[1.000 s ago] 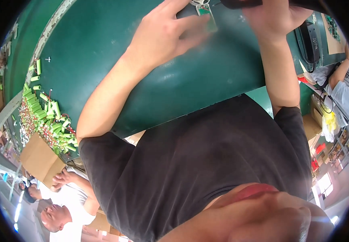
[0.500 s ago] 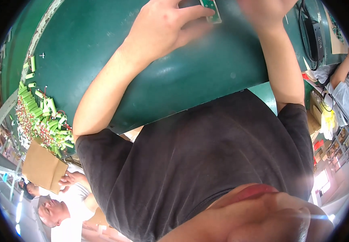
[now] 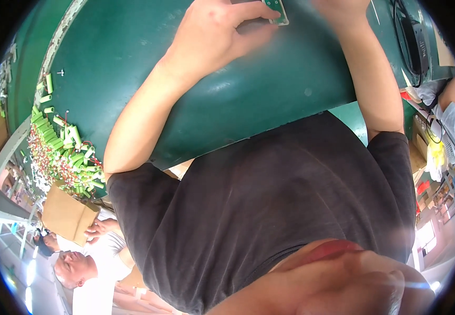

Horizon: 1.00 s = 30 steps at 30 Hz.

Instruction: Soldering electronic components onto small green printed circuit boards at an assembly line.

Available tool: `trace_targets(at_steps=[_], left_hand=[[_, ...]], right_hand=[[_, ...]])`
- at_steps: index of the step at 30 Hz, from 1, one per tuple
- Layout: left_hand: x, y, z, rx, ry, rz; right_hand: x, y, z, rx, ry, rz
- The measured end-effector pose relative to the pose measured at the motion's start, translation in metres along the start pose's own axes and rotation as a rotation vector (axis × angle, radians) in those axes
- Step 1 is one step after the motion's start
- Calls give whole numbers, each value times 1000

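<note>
At the top edge of the head view, my left hand pinches a small green circuit board by its lower end, between thumb and fingers. The board has a pale, clear-looking rim, and its upper part lies beyond the picture. To the right of it is my right hand, smeared by motion and cut off at the top, so its fingers do not show. Both forearms reach over the green tabletop.
Green cylindrical battery cells with red wires are heaped at the table's left edge. A small screw-like metal piece lies near them. On the right sits a black power adapter with a cable. At lower left a person holds a cardboard piece.
The view has shifted slightly, moving the table's items a little right. My right hand has moved up and left. My left hand keeps its hold on the circuit board.
</note>
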<state>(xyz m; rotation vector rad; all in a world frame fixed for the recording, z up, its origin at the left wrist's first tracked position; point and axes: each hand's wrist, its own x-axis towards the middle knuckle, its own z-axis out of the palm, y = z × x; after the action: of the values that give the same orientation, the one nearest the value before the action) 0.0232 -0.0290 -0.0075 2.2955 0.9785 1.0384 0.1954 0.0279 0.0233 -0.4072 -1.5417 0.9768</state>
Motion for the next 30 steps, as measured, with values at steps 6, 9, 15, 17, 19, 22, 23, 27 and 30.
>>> trace_targets(at_steps=[6,9,15,17,19,22,23,27,30], left_hand=[[0,-4,-5,69,-59,-34],[-1,1,-1,90,-13,-81],[26,-15,-36,208,16,-111],[57,-50,-62,297,65,-78],[81,-92,-73,486,216,-93],[97,-136,-70,641,494,-149],[92,-142,-61,608,409,-178],[75,-145,-44,439,294,-147],[73,-139,-47,392,272,-170]], right_hand=[[-4,-4,1,-29,80,-24],[-9,-11,1,-12,164,-11],[-11,-7,-6,151,178,5],[-11,1,-4,-38,117,-56],[-13,8,-1,80,51,53],[-15,11,0,202,55,114],[-16,9,-1,198,45,120],[-15,2,-5,197,17,207],[-13,-1,-3,193,13,191]])
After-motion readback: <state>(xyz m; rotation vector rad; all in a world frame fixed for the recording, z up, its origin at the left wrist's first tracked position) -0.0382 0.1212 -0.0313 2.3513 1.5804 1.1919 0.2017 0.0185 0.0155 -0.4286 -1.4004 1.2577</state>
